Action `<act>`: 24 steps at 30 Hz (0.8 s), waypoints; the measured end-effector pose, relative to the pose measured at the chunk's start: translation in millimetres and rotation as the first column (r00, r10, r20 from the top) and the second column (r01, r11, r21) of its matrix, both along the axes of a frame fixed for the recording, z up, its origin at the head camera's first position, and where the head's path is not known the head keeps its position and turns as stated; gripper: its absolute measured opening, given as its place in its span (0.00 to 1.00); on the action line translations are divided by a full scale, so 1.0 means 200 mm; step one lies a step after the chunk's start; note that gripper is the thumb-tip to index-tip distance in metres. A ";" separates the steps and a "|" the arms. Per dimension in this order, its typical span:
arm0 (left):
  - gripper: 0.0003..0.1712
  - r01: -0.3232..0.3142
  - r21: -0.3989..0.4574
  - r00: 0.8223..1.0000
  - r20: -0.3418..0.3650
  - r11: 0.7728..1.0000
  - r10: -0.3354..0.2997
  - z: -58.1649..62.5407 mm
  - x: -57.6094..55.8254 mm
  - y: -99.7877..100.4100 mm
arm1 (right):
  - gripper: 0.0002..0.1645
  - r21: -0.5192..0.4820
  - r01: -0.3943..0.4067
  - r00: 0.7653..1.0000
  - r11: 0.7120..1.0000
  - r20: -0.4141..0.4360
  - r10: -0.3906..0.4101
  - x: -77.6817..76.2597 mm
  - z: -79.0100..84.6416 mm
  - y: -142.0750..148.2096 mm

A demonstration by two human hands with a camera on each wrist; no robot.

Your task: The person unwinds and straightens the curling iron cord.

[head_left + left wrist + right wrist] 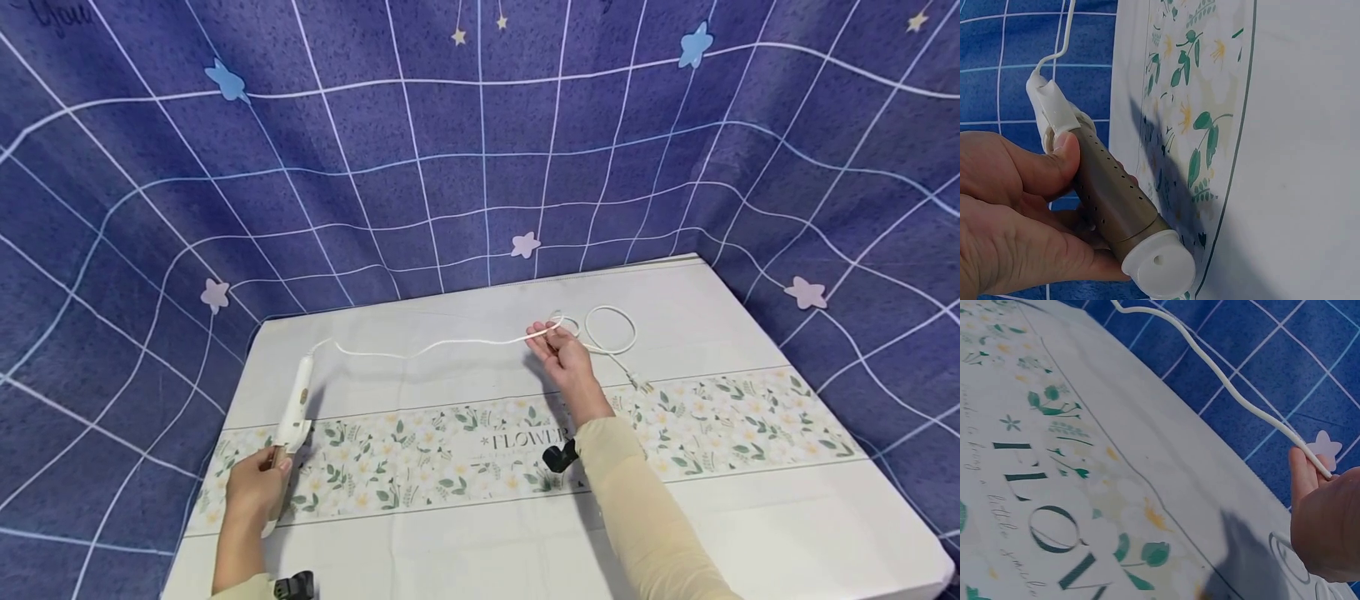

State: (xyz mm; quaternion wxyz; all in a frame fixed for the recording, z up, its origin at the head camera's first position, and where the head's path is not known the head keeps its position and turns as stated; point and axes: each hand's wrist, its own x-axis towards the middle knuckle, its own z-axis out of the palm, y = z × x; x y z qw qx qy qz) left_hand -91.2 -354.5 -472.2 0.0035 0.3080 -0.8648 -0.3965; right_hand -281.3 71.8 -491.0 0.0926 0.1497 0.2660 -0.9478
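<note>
A curling iron (pixel 293 407) with a white handle, a bronze barrel (pixel 1113 181) dotted with small holes and a white end cap (pixel 1160 265) slants at the left of the table. My left hand (pixel 255 485) grips its barrel, thumb on the near side in the left wrist view. From the handle's far end a white power cord (pixel 442 342) runs right through the air to my right hand (pixel 567 360). That hand holds the cord across its fingers, partly hidden in the right wrist view. Beyond it the cord forms loops, ending in a plug (pixel 642 385).
The white table (pixel 420 550) carries a flower-printed band (pixel 442 454) with lettering across its middle. A blue curtain (pixel 420 200) with white grid lines and stars hangs behind and at both sides. Each wrist wears a small black camera (pixel 559 457).
</note>
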 end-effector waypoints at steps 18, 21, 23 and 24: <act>0.28 -0.018 -0.016 0.999 -0.038 1.000 0.017 -0.01 0.00 -0.04 | 0.30 0.078 -0.073 0.997 0.994 0.010 0.072 0.06 -0.06 -0.07; 0.27 -0.023 -0.019 0.999 -0.046 1.000 0.022 -0.01 0.00 -0.05 | 0.29 0.082 -0.075 0.997 0.994 0.010 0.074 0.06 -0.07 -0.06; 0.26 -0.025 -0.031 0.998 -0.053 0.999 0.023 -0.01 0.00 -0.05 | 0.29 0.092 -0.068 0.998 0.993 0.018 0.066 0.06 -0.07 -0.06; 0.26 -0.026 -0.036 0.998 -0.051 0.999 0.024 -0.01 0.00 -0.06 | 0.29 0.095 -0.062 0.998 0.994 0.023 0.060 0.06 -0.07 -0.06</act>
